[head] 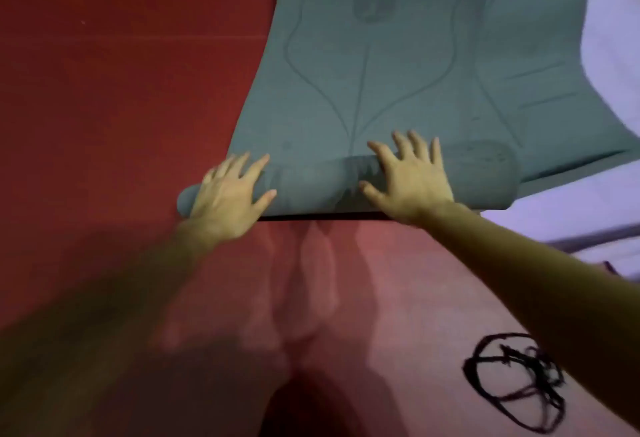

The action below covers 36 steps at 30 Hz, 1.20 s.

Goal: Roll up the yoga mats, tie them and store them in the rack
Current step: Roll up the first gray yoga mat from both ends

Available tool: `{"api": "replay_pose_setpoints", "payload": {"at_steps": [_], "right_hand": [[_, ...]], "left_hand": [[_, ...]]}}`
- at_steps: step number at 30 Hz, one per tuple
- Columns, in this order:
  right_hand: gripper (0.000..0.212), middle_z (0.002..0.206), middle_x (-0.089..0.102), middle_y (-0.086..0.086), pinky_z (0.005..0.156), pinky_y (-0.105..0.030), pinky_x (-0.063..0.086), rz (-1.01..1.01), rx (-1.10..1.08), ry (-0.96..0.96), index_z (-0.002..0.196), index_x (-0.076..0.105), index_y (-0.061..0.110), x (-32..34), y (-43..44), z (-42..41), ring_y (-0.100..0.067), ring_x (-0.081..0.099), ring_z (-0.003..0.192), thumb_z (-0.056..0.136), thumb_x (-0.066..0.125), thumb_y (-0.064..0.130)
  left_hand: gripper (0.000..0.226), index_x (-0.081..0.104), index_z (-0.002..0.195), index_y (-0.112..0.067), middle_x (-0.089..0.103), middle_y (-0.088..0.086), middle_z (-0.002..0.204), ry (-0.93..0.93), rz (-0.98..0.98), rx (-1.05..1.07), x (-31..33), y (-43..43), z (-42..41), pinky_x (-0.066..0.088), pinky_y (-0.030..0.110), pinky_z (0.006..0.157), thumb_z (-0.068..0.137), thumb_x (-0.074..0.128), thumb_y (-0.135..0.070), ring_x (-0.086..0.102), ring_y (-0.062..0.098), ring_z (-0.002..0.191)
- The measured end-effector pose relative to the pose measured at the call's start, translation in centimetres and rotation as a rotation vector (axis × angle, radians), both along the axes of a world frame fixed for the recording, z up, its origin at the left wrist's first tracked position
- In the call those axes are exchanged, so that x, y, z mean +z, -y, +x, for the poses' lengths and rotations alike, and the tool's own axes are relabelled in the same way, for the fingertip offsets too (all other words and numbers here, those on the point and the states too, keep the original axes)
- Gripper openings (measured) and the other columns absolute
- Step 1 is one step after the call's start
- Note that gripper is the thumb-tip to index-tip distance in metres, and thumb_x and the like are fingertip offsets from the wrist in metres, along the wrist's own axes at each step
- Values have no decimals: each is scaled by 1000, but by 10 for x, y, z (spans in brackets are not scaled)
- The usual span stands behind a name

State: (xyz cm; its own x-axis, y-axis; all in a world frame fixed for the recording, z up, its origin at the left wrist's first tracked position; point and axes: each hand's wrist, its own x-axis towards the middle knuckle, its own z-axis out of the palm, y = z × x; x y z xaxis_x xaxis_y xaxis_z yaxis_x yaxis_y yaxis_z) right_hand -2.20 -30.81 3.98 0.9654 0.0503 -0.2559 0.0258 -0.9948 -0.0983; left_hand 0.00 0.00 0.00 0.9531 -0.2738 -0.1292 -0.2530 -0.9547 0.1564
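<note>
Broad red floor covering [104, 90] on the left. The left hand [228, 194] lies flat, fingers spread, pressing the near end of the rolled part [311, 187] of a grey-teal patterned yoga mat [346, 72]. The rest of the mat stretches away unrolled. The right hand [412, 176], fingers splayed, presses the roll's middle. A second grey-teal mat [540, 55] lies flat alongside on a pale lilac floor [616, 38]. A tangled black cord [516, 377] lies lower right.

Likely a yoga or exercise room, red floor covering [104, 90], 2 grey-green yoga mats [346, 90], pale lilac surface [609, 41] beside
</note>
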Motion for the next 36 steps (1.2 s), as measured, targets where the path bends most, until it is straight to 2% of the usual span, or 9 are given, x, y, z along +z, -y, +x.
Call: {"api": "replay_pose_setpoints", "payload": {"at_steps": [4,7,13,17,23,26,29,33,36], "right_hand": [[86,150,51,-14,123,-63,11,-102,64,113,154,39,30,-41,22,8,-38,42,142,86,17,78],[64,126,66,-12,117,-60,29,-69,127,249,142,54,23,-74,31,-23,-41,58,118,98,29,62],[32,87,69,-1,67,-40,52,87,231,347,109,67,20,-133,32,-126,-32,66,76,99,47,44],[34,99,77,9,52,-32,54,108,231,232,104,73,26,-174,35,-188,-22,74,88,98,45,45],[31,124,73,12,74,-30,62,177,233,265,115,75,26,-199,55,-230,-14,69,113,103,50,40],[31,112,76,10,71,-31,61,200,205,329,114,76,23,-200,55,-225,-17,70,104,106,51,39],[29,100,75,6,65,-33,59,200,208,349,115,74,20,-196,52,-216,-22,70,91,106,52,36],[24,88,69,0,58,-37,53,178,133,358,106,67,18,-195,49,-203,-29,68,78,102,50,35],[26,89,63,-3,60,-39,50,137,98,376,96,66,16,-196,53,-187,-30,64,80,102,53,39]], "left_hand": [[63,30,158,-31,41,5,160,9,64,-34,-45,-11,25,12,49,123,103,31,-61,31,27,150],[64,57,138,-17,67,9,129,128,-17,-207,-80,-16,9,33,46,110,100,29,-60,61,31,121],[42,73,106,-13,76,4,98,238,-227,-393,-127,-26,-67,58,38,71,93,55,-48,73,26,85],[32,76,95,-21,70,-3,79,236,-222,-483,-156,-22,-120,57,34,54,98,51,-40,69,24,68],[29,79,104,-20,71,-4,90,263,-253,-535,-176,-22,-156,59,37,64,101,55,-36,66,21,75],[35,77,115,-21,70,-4,103,209,-289,-549,-175,-27,-151,55,35,80,106,49,-40,65,21,88],[45,75,120,-20,71,-3,99,149,-267,-514,-174,-21,-143,50,36,80,108,39,-44,65,25,87],[29,72,111,-17,70,2,95,306,-247,-374,-164,-3,-125,45,41,76,99,57,-39,65,29,87],[12,74,96,-18,71,0,96,444,-244,-437,-160,6,-121,41,42,78,98,66,-26,62,26,89]]}}
